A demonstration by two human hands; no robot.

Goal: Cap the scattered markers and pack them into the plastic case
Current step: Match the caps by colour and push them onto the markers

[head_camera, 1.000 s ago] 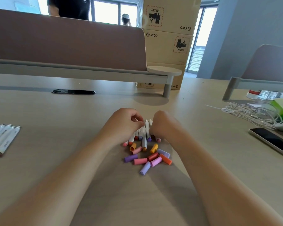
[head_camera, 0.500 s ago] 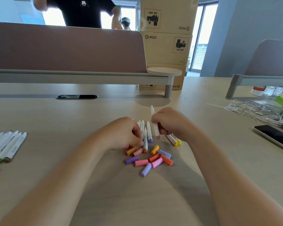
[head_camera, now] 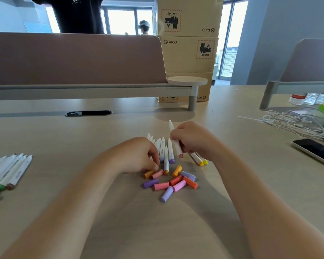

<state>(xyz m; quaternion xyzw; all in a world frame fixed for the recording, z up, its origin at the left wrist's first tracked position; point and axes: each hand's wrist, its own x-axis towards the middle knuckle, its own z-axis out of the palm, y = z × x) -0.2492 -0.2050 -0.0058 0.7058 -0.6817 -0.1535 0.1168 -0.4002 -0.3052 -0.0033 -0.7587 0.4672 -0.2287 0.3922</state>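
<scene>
Several white uncapped markers (head_camera: 166,152) lie side by side at the middle of the table, coloured tips toward me. In front of them sits a loose heap of coloured caps (head_camera: 173,182). My right hand (head_camera: 193,140) holds one white marker with a pink tip (head_camera: 176,144), raised and tilted above the row. My left hand (head_camera: 138,156) has its fingers curled down onto a pink cap (head_camera: 157,173) at the heap's left edge. Two yellow-tipped markers (head_camera: 199,159) lie under my right hand. No plastic case is in view.
A second group of white markers with dark caps (head_camera: 7,172) lies at the left edge. A phone (head_camera: 316,151) and a tangle of white cables (head_camera: 295,124) sit at the right. A desk divider (head_camera: 73,60) and stacked cardboard boxes (head_camera: 189,45) stand behind.
My right hand has lifted the pink-tipped marker out of the row and holds it tilted. My left hand has come down from the markers to the caps.
</scene>
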